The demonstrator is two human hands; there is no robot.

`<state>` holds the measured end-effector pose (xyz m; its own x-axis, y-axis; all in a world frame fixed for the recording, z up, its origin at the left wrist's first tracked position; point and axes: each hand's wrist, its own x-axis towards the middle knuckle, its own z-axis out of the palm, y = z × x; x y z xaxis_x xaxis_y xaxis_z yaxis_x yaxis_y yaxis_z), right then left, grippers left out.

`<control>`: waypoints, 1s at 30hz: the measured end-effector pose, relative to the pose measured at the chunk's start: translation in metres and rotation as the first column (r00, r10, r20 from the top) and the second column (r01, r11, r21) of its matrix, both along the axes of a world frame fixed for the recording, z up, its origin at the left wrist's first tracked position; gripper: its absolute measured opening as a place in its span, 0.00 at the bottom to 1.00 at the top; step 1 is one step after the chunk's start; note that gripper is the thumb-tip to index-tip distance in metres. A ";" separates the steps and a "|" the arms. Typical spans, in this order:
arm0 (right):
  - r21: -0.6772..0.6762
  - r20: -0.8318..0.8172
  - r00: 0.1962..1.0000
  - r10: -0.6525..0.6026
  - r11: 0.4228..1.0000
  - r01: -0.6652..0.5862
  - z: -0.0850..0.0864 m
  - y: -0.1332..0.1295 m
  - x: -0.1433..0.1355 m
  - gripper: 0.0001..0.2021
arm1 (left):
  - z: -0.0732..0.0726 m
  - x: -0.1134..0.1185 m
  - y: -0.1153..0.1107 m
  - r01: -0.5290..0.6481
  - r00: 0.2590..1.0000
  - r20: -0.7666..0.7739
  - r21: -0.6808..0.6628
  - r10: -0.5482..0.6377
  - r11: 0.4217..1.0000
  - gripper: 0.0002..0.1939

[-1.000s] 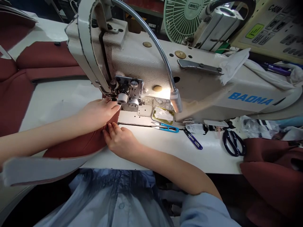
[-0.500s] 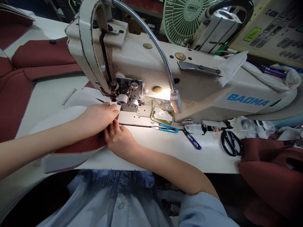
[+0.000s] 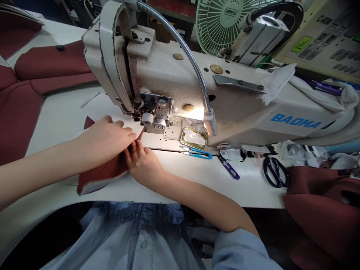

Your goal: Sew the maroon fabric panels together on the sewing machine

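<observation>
Dark red fabric with a pale backing (image 3: 105, 169) lies bunched in front of the sewing machine (image 3: 168, 78). Its white underside faces up just left of the needle area. My left hand (image 3: 108, 137) rests over it with fingers curled down onto the edge, its fingertips partly hidden. Right beside it, my right hand (image 3: 144, 159) grips the fabric's near edge, fingers pressed together and pointing toward the machine head. The two hands almost touch. The presser foot and needle are mostly hidden behind the machine's head parts.
Blue thread snips (image 3: 198, 153), purple snips (image 3: 229, 167) and dark-handled scissors (image 3: 275, 171) lie on the table to the right, near a small tin (image 3: 194, 138). More red fabric pieces (image 3: 19, 108) spread at the left; others (image 3: 317, 195) hang at the right edge.
The fabric has turned and drawn in toward the right; its near-left end now reaches less far left. My left hand has shifted slightly left and down. The right hand stays nearly in place.
</observation>
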<state>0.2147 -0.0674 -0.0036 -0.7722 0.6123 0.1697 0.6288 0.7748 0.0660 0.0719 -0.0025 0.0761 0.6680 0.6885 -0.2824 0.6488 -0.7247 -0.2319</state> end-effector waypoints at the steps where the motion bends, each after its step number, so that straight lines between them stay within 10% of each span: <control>1: -0.018 0.000 1.000 -0.013 1.000 0.013 0.001 0.000 0.000 0.22 | 0.001 0.002 0.000 -0.029 1.000 -0.001 -0.047 0.029 0.998 0.12; 9: -0.149 -0.033 0.998 -0.059 0.987 0.053 0.006 0.003 0.003 0.21 | -0.005 0.015 0.003 -0.140 0.990 0.014 -0.117 0.142 0.983 0.13; 16: -0.305 -0.018 1.000 -0.019 0.952 0.012 0.034 0.007 0.018 0.16 | 0.005 -0.007 -0.004 0.000 0.995 0.099 -0.043 0.005 0.999 0.11; 21: -0.423 -0.043 0.997 0.058 0.903 -0.071 0.046 0.008 0.027 0.13 | 0.014 0.008 -0.009 -0.180 0.983 0.002 -0.197 0.184 0.964 0.15; 30: -0.336 0.026 0.999 0.027 0.942 -0.016 0.036 0.007 0.028 0.18 | -0.007 0.003 0.013 -0.099 0.993 0.057 -0.111 0.106 0.989 0.03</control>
<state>0.2426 -0.0605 0.0325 -0.7874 0.6128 -0.0665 0.6135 0.7685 -0.1817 0.0748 0.0107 0.0691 0.6141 0.7222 -0.3184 0.7317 -0.6721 -0.1132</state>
